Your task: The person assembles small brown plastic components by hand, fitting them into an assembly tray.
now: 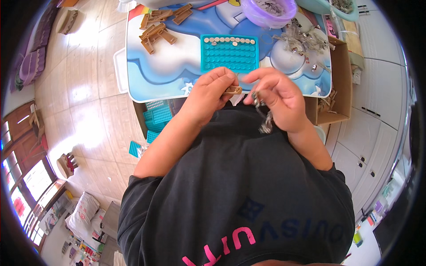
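My left hand (214, 88) is closed on a small brown plastic piece (233, 90), its end sticking out past the fingertips. To its right my right hand (279, 98) pinches a greyish, crumpled strand (266, 123) that dangles below the fingers; the strand's exact kind is unclear. Just beyond both hands lies a teal tray (230, 66) with rows of round hollows. Small pale discs (228, 40) fill its far row, and a few sit in the second.
Brown plastic pieces (155, 35) lie in a pile at the table's far left. Tangled grey strands with shiny bits (298, 40) spread at the right, near a purple basin (284, 18). A cardboard box (341, 84) stands beside the table; more teal trays (160, 114) sit below its left edge.
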Demonstrator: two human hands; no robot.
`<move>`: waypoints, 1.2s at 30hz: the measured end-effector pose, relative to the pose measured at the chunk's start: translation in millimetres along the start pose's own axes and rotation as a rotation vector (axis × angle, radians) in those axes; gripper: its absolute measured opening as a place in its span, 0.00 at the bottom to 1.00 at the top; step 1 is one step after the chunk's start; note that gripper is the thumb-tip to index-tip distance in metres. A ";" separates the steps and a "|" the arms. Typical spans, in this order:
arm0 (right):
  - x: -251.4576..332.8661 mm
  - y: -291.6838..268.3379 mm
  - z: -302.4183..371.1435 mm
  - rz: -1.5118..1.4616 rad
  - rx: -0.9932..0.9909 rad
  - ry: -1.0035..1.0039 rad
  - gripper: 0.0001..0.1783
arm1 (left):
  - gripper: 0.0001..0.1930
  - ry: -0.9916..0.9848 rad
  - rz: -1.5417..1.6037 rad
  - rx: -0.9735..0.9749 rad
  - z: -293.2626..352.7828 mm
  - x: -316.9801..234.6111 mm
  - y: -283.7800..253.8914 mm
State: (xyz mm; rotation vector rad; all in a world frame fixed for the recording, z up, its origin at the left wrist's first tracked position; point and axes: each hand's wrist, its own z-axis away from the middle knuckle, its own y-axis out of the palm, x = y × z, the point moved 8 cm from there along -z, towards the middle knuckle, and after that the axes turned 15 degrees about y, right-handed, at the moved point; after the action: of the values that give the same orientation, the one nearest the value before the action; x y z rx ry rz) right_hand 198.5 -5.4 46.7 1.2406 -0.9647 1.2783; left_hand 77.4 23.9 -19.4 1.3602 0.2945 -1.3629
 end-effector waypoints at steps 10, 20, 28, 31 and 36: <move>-11.1 2.1 -2.1 -0.065 -0.068 -0.019 0.05 | 0.09 0.066 0.455 0.033 -4.1 4.6 7.8; 7.2 -9.4 -9.4 0.251 -0.257 -0.103 0.02 | 0.15 0.101 0.473 0.069 -4.6 6.0 4.3; 10.1 -6.4 -16.5 0.357 -0.321 -0.195 0.04 | 0.20 0.091 0.448 0.077 -1.0 4.9 10.0; 15.0 -4.8 -16.6 0.427 -0.316 -0.249 0.04 | 0.20 0.080 0.442 0.075 -0.7 5.3 9.1; 24.8 1.4 -14.2 0.621 -0.337 -0.337 0.06 | 0.19 0.066 0.335 0.024 0.2 3.1 5.1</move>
State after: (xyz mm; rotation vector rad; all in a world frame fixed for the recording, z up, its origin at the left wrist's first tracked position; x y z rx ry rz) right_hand 197.8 12.0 69.4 0.9315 -1.8304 1.3058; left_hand 82.3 20.5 -19.3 1.4046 0.0884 -1.0473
